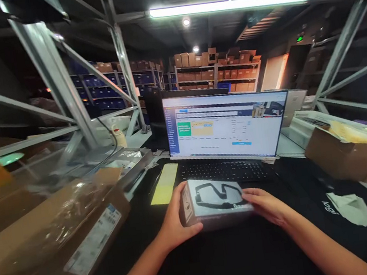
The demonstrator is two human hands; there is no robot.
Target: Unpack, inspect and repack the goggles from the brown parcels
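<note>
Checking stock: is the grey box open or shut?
Shut: the grey box shows its printed top flat, no flap raised.

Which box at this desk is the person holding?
The small grey box with black outline print, gripped between left hand and right hand before the keyboard; the brown left carton and right carton are untouched.

Dim warehouse; ceiling tube light [230, 4] blown out, glaring. Monitor [225, 125] bright, lights counter [227, 262] front. Wide-angle bending at edges; cardboard boxes [351, 151] at right motion-blurred, background shelving [218, 76] soft.
</note>
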